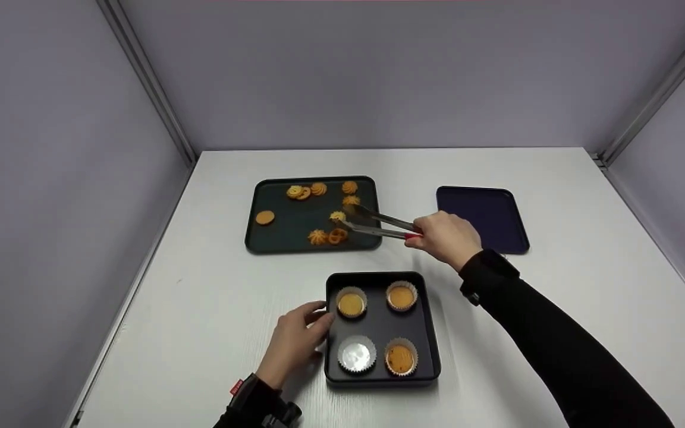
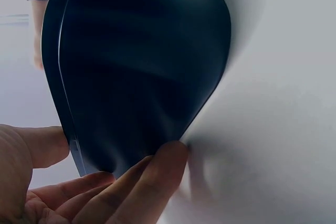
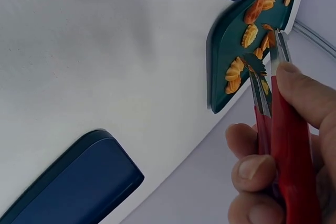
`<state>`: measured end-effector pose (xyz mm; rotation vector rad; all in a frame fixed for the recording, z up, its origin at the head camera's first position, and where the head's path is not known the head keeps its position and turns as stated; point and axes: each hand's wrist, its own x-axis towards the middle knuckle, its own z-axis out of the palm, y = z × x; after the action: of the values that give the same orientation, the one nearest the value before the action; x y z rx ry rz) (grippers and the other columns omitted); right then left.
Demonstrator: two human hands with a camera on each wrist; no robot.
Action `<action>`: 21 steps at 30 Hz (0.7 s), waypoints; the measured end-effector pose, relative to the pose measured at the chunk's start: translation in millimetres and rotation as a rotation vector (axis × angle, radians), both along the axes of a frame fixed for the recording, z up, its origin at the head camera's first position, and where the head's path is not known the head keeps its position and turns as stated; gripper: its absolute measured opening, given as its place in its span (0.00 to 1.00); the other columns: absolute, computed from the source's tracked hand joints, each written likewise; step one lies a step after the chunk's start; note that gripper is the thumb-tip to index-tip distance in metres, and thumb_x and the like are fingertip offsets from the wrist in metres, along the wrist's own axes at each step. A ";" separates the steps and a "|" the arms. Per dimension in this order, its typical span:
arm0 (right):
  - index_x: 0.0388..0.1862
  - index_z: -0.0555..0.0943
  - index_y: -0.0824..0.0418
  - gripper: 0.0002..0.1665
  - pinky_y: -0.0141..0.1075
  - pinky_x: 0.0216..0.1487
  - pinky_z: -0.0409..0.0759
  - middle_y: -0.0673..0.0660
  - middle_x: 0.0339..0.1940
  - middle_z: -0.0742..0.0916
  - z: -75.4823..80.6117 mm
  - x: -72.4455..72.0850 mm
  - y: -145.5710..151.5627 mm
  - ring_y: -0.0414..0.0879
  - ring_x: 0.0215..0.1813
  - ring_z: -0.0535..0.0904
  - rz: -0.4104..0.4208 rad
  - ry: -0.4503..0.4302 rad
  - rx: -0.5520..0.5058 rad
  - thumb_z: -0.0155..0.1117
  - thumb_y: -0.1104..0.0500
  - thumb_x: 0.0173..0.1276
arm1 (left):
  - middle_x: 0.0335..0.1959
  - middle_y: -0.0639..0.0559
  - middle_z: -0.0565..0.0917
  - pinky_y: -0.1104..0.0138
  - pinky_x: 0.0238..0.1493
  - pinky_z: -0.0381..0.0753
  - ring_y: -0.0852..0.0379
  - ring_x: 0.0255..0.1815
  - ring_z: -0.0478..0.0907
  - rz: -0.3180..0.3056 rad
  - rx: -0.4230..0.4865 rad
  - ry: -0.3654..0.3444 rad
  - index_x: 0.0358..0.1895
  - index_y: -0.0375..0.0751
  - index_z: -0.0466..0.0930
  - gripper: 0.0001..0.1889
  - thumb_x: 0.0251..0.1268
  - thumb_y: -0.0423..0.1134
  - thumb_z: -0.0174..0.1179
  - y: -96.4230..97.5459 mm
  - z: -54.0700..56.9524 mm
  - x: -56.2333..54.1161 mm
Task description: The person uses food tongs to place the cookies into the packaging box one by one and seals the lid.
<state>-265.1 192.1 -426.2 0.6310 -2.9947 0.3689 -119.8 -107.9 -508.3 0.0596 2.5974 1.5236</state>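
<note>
Right hand (image 1: 446,239), as shown in the head view, was clenched around the tongs (image 1: 378,231), whose blades were reached over the right edge of the green tray (image 1: 286,236). By the tips a yellow piped cookie (image 1: 337,217) was seen, set in the right half of that tray. From the hand it was placed leftward and slightly toward the far edge of the surface (image 1: 211,309); the tongs' long axis was aimed much along that line, roughly parallel to the tray's long edges. This alignment was judged to be what the coming move hinged on, with the right hand clearly the nearer one. By the left hand (image 1: 296,342) the left edge of the black pan (image 1: 378,324) was held; near the pan's near-left corner an empty cup (image 1: 357,355) was placed.

From the left wrist, the thumb was found against the pan's rim and the fingertips were pressed low on its outer wall; the pan's contents were hidden.

From the right wrist, the red handles were shown gripped between thumb and bent fingers, with the two tips parted over the tray. Whether any cookie was touched by them could not be told.
</note>
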 end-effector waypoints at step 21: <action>0.27 0.85 0.55 0.16 0.48 0.26 0.77 0.52 0.24 0.86 4.5 -12.5 -12.6 0.49 0.25 0.78 0.003 0.038 0.098 0.76 0.46 0.64 | 0.55 0.39 0.87 0.53 0.54 0.85 0.50 0.48 0.87 0.006 0.025 -0.025 0.65 0.37 0.79 0.23 0.75 0.47 0.61 0.8 -2.2 -1.3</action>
<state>-277.6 179.5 -421.7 0.6435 -2.9909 0.2088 -121.1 -107.1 -510.5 0.0344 2.5613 1.5494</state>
